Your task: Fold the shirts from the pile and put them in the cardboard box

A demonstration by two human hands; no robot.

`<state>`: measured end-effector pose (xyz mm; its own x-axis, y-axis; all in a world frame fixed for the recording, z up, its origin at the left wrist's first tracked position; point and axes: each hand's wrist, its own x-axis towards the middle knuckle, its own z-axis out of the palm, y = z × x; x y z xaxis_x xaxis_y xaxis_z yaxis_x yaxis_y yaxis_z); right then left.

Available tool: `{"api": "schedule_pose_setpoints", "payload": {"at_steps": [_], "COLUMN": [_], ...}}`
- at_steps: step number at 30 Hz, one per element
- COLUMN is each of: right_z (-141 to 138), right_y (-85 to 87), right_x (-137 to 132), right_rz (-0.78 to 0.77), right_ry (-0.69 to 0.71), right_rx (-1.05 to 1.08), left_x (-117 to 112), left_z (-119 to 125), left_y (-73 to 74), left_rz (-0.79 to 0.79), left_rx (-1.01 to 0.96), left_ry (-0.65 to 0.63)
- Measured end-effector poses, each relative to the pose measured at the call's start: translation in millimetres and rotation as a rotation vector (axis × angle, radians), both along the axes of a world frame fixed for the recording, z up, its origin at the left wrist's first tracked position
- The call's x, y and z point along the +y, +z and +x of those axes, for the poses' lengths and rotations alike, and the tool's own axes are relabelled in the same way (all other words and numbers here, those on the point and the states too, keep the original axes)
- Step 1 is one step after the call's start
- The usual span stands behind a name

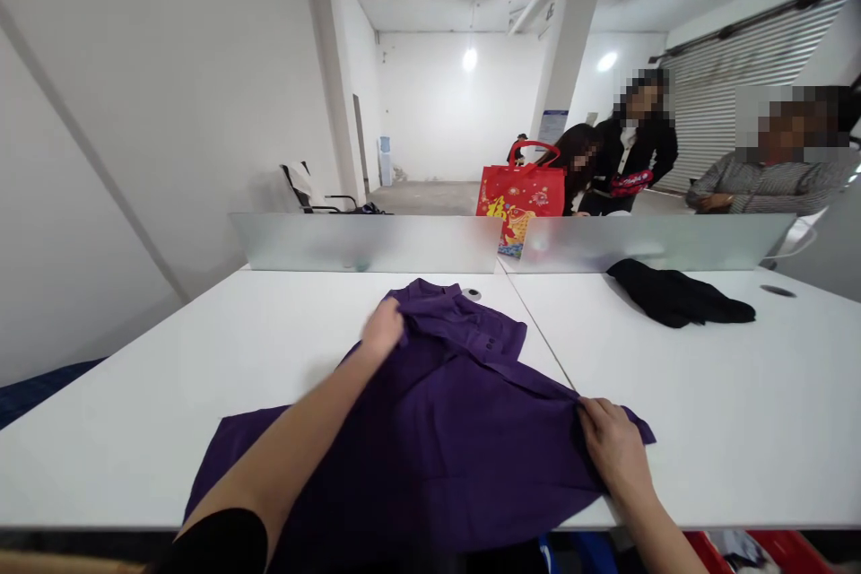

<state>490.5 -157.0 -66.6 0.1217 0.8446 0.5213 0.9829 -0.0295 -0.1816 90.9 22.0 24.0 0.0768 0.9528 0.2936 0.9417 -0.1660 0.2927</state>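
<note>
The purple garment hangs over the near edge of the desk, its lowest part dark and cut off below. The right hand has its curled fingers holding the garment's right side. Farther in, the left hand is blurred; its fingers seem closed on fabric beside the collar. Black cloth lies toward the far right corner.

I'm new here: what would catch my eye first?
Probably the purple garment, spread over the near middle of the white table, with the left hand at its upper left and the right hand at its right. Then the bright red bag behind the frosted dividers, and the black cloth farther right.
</note>
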Motion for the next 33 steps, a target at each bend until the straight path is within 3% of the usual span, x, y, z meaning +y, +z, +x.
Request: {"api": "schedule_pose_setpoints", "payload": {"at_steps": [3, 5, 8, 10, 13, 15, 18, 22, 25, 28, 30, 33], "right_z": [0, 0, 1, 3, 5, 4, -7, -42, -77, -111, -129, -148], "right_y": [-0.2, 0.6, 3.6, 6.3, 8.9, 9.9, 15.3, 37.2, 56.4, 64.8, 63.6, 58.5], "right_x": [2, 3, -1, -8, -20, -23, -19, 3, 30, 62, 82, 107], "right_rz": [-0.020, -0.029, 0.008, 0.103, 0.258, 0.284, 0.251, 0.244, 0.046, -0.120, -0.147, -0.185], "right_ry": [0.032, 0.065, 0.076, -0.043, -0.318, -0.381, -0.243, 0.082, 0.272, 0.344, 0.366, 0.390], "right_rx": [0.009, 0.028, 0.103, 0.151, 0.208, 0.203, 0.085, -0.048, -0.151, -0.204, -0.200, -0.182], "left_x": [26, 32, 25, 14, -4, -12, -17, -8, 3, 12, 19, 32], "left_z": [-73, -117, -157, -169, -168, -155, -119, -68, -47, -45, -52, -78], "left_y": [27.6, 32.7, 12.7, -10.7, -39.9, -48.4, -48.2, -48.3, -56.0, -59.9, -55.9, -41.6], "left_rz": [0.009, -0.017, -0.076, -0.115, -0.050, 0.087, 0.223, 0.084, 0.017, 0.034, 0.070, 0.159], "left_rx": [-0.045, -0.060, -0.075, -0.086, -0.071, -0.024, 0.072, 0.129, 0.083, -0.011, -0.109, -0.288], "left_ry": [0.241, 0.329, 0.317, 0.284, 0.201, 0.055, -0.201, -0.330, -0.296, -0.195, -0.070, 0.218]}}
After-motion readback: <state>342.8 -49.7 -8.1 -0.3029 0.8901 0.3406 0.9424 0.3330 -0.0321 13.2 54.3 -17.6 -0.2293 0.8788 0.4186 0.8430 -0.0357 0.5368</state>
